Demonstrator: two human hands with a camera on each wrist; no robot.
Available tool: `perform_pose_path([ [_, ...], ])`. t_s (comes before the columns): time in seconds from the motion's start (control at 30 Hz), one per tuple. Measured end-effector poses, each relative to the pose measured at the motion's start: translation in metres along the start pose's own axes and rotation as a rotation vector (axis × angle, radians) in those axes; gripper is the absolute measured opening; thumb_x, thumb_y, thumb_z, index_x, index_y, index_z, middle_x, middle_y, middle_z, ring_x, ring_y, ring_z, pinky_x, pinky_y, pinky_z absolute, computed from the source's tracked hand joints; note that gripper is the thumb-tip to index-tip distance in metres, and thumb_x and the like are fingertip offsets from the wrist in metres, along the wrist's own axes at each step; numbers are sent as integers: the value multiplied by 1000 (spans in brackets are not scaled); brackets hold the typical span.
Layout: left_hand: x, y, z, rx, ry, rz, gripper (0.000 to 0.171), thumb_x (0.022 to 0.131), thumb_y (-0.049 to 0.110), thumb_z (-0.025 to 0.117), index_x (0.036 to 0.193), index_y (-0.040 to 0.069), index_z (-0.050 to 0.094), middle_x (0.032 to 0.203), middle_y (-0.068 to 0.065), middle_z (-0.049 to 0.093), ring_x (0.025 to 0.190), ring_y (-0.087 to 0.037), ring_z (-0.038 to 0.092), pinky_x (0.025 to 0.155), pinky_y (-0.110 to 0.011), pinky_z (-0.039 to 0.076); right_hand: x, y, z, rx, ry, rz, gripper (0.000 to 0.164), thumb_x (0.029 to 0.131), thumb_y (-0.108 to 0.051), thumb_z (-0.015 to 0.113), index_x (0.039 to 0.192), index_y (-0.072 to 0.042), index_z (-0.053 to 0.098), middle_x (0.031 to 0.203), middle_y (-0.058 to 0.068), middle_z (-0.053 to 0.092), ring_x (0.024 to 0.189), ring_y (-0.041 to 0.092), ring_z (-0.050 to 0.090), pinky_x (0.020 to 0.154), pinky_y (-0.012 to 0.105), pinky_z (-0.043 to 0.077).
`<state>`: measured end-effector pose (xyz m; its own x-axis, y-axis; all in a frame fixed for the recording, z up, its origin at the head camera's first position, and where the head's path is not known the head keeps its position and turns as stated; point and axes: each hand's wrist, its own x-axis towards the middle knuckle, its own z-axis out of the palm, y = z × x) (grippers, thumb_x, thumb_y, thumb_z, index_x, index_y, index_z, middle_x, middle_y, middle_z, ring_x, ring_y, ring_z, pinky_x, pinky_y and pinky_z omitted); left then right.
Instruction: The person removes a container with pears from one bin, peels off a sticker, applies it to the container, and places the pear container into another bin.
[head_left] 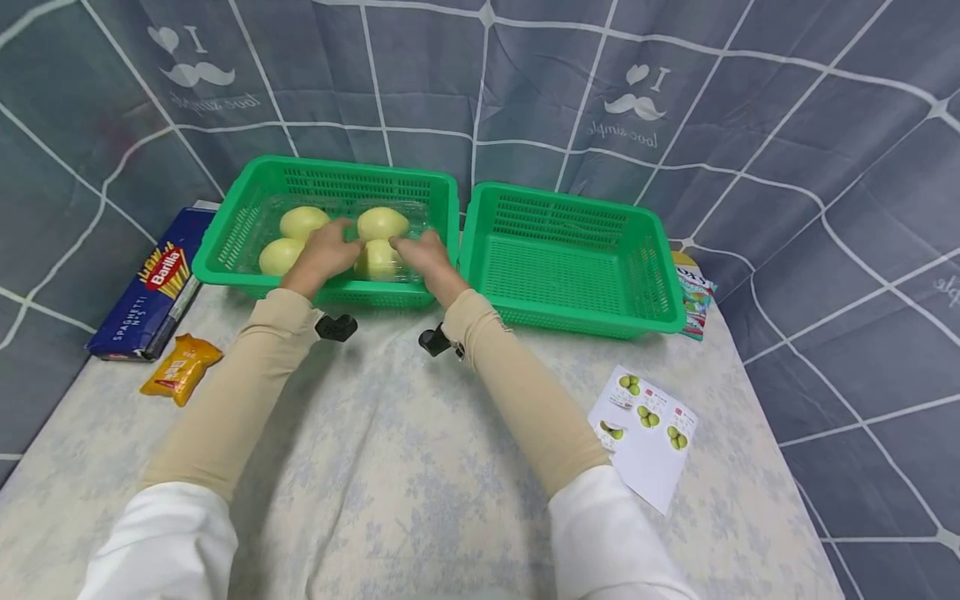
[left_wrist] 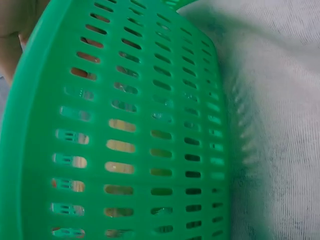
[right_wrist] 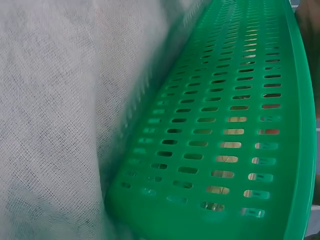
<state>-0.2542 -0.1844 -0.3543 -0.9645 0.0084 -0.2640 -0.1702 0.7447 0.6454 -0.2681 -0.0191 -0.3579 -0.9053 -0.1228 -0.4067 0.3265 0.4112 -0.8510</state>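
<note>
In the head view, both hands reach over the front rim of the left green basket (head_left: pixel 322 292). My left hand (head_left: pixel 326 257) grips a clear plastic box (head_left: pixel 411 215) of pale yellow fruit at its left side. The right hand (head_left: pixel 429 258) holds the same box from the right. Two fruits show in it, the rear fruit (head_left: pixel 382 223) and the front fruit (head_left: pixel 377 261), the latter between the hands. Left of it, a second clear box (head_left: pixel 262 218) contains two similar fruits (head_left: pixel 303 222). Basket walls hide most of both hands in the wrist views.
A second green basket (head_left: pixel 570 267) stands to the right, close beside the first. A blue spaghetti box (head_left: pixel 153 283) and an orange packet (head_left: pixel 182 368) lie at the left. Fruit-printed paper (head_left: pixel 645 437) and a colourful packet (head_left: pixel 693 296) are on the right.
</note>
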Motion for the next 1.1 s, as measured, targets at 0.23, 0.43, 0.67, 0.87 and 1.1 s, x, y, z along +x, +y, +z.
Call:
perform_pose_path([
  [0.23, 1, -6, 3, 8, 111, 38, 58, 105, 24, 38, 157, -2, 27, 138, -31, 52, 136, -50, 38, 99, -57, 41, 0, 0, 2, 13, 29, -29, 76, 102, -32, 55, 160, -1, 17, 166, 14, 24, 154, 30, 26, 125, 43, 30],
  [0.43, 1, -8, 5, 6, 185, 35, 56, 105, 25, 40, 153, -2, 36, 88, -16, 56, 103, -39, 48, 82, -47, 42, -4, -1, 1, 5, 35, -25, 71, 103, -31, 52, 159, 0, 20, 163, 15, 31, 150, 29, 34, 122, 43, 36],
  [0.67, -4, -17, -6, -77, 202, 25, 56, 106, 29, 40, 153, -1, 37, 135, -31, 55, 117, -45, 53, 86, -51, 47, -9, -4, 2, -54, 21, -56, 67, 105, -26, 47, 160, 0, 19, 167, 14, 22, 156, 28, 22, 125, 41, 31],
  [0.87, -8, -28, -19, -247, 109, -13, 57, 107, 34, 40, 156, 5, 35, 126, -18, 54, 69, -17, 55, 66, -34, 47, -9, -3, 1, 13, 89, -96, 44, 105, -17, 47, 146, -1, 45, 132, 12, 55, 83, 14, 47, 79, 29, 42],
  [1.1, -11, -32, -27, -376, 6, -25, 58, 108, 39, 36, 159, 13, 29, 135, -10, 47, 68, -7, 49, 66, -27, 46, -8, -2, 6, 239, 244, -113, 43, 101, -13, 54, 142, -5, 47, 77, -2, 51, 65, 13, 51, 71, 29, 45],
])
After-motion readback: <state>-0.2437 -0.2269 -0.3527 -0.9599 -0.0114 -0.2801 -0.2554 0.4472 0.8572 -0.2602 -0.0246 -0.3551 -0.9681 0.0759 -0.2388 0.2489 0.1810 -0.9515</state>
